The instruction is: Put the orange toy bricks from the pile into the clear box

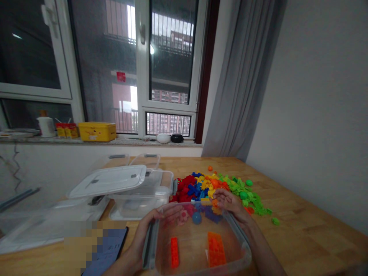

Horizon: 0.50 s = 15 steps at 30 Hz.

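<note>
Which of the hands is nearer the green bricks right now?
Right. The right hand grips the clear bin at its far right corner, beside the green bricks; the left hand holds the opposite side.

a clear plastic bin (198,245), tilted toward the brick pile (218,186), holds orange bricks (215,249).

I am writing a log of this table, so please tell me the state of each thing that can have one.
Clear box: tilted, held at both sides, a few bricks inside.
Left hand: grip shut on the clear box.
Right hand: grip shut on the clear box.
Brick pile: loose on the table.
Second box: open.
Lid: off, lying on boxes.
</note>
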{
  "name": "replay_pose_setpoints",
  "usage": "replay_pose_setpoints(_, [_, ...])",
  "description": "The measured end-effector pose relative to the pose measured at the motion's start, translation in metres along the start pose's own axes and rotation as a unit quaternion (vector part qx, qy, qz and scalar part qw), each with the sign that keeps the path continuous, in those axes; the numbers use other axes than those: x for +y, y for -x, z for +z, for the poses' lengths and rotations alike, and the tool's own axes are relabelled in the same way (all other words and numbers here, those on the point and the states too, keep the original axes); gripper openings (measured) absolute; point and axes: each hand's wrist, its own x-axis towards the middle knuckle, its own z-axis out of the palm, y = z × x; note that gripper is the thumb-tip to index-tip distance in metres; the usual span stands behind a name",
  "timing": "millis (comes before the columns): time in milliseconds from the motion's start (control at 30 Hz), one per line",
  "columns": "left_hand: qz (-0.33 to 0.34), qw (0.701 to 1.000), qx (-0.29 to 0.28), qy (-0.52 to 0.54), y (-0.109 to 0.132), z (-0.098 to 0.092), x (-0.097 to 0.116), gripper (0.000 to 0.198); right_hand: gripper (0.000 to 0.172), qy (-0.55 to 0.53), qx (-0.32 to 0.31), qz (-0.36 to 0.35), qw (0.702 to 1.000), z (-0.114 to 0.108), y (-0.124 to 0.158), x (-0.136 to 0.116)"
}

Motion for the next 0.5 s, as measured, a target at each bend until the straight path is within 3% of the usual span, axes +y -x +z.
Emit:
replay_pose_setpoints(233, [-0.001,1.0,-0.014,0.0,-0.0016,0.0006,-0.001,0.052,0.048,-0.046,-0.04,-0.003,0.998,-0.01,0.0002,0.0093])
replay_pose_setpoints(500, [0.005,1.0,0.009,-0.015,-0.0007,0.0003,-0.0008,0.053,0.042,-0.084,-0.014,0.008,0.996,-0.0033,0.0033,0.0058])
